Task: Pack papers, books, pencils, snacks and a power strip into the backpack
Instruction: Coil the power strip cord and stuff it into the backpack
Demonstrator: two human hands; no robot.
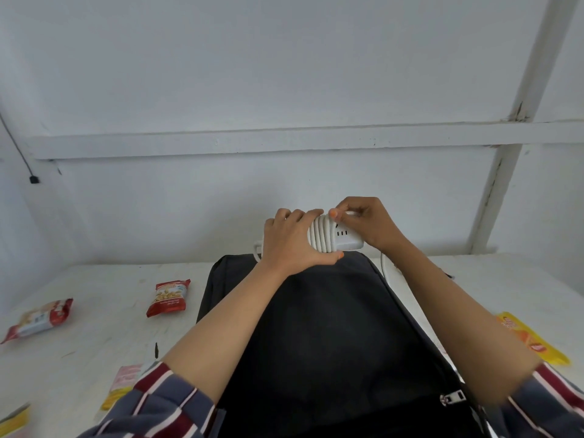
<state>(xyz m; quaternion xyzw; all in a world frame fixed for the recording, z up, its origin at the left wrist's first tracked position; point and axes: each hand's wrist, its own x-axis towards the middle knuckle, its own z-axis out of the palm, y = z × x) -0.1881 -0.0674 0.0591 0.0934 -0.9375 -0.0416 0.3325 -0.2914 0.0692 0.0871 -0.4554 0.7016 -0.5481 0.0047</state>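
Power strip (343, 240), white, with its cord (319, 235) wound in coils round one end, was held in the air above the far end of the black backpack (331, 327), which was laid flat on the tabletop (94, 279). The wound end was gripped by the left hand (290, 241), thumb beneath. The cord at the strip's top edge was pinched by the right hand (369, 222). A red snack packet (169, 297) lay left of the backpack, a second red packet (38, 319) farther left, and a yellow packet (534, 339) to the right.
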